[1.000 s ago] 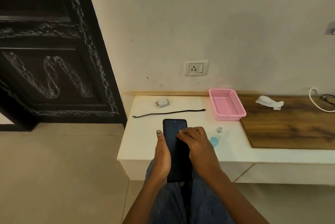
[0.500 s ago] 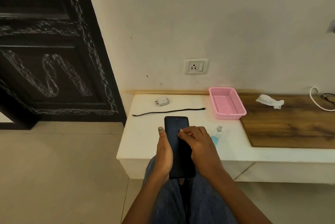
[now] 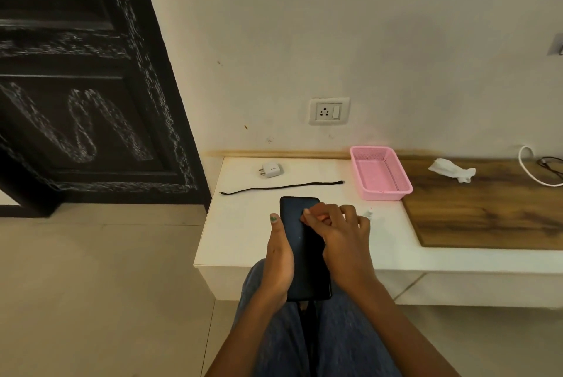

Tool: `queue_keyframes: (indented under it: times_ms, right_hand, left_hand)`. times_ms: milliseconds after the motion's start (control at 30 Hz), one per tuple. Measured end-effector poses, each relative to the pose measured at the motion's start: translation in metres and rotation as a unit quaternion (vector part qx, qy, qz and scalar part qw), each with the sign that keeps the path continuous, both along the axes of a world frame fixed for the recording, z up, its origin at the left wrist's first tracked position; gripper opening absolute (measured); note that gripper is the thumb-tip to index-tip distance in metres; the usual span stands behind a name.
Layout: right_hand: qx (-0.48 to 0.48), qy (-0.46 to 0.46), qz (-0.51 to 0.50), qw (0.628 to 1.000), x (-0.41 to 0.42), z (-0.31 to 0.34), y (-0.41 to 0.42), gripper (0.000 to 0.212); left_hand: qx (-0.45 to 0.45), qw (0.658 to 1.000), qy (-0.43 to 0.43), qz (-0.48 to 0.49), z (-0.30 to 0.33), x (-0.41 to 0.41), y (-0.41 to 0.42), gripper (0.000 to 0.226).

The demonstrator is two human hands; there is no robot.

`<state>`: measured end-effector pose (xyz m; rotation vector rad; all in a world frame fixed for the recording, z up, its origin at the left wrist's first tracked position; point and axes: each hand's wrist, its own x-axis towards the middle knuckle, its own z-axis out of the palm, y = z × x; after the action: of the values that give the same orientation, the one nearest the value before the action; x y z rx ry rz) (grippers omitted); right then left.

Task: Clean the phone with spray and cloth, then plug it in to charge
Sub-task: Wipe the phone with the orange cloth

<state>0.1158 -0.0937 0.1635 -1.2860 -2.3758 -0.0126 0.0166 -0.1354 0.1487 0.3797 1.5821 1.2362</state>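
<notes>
Phone (image 3: 300, 242) gripped edge-on in the left hand (image 3: 277, 260), over the lap, just short of the ledge (image 3: 243, 224). Right hand (image 3: 341, 236) curled above the screen, fingertips (image 3: 307, 214) touching the glass; impossible to tell whether anything is pinched there. Spray bottle (image 3: 369, 212) half hidden just past the right knuckles, easily knocked over on a reach. Cloth (image 3: 452, 170) well off to the right, so likely a one-handed hold meanwhile, with risk of a slip to the floor. Cable (image 3: 281, 187) and adapter (image 3: 271, 170) just beyond the phone, untouched.

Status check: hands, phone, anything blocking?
Left hand gripping phone. Right hand fingertips on screen; no cloth visible in it. Charger and cable unplugged on counter. Nothing blocking.
</notes>
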Motion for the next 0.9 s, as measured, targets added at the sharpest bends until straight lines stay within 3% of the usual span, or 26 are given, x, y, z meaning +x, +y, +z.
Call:
queue_keyframes:
  times_ms: [167,367,567,700,800,900]
  right_hand:
    - [-0.023,-0.004,-0.050,0.998,-0.010,0.010,0.007,0.060]
    - [-0.008,-0.037,0.021,0.999,-0.003,0.001,-0.002,0.070]
    - [-0.035,-0.023,-0.046,0.998,-0.005,0.004,0.010,0.066]
    - [-0.026,-0.023,-0.004,0.999,-0.014,0.003,0.000,0.054]
    - [-0.003,-0.024,0.033,0.999,-0.007,-0.003,-0.004,0.056]
    - [-0.013,0.004,0.011,1.000,-0.001,-0.004,0.004,0.063]
  left_hand:
    - [0.003,1.000,0.008,-0.015,0.003,0.007,0.002,0.096]
    - [0.009,1.000,0.004,-0.007,0.001,0.004,0.000,0.099]
    - [0.001,0.999,0.031,-0.027,0.004,0.012,-0.001,0.090]
    - [0.019,0.999,0.018,-0.027,0.004,0.011,0.000,0.099]
    - [0.025,1.000,0.002,-0.017,0.001,0.006,-0.002,0.099]
    - [0.014,1.000,0.013,-0.017,0.003,0.005,-0.004,0.099]
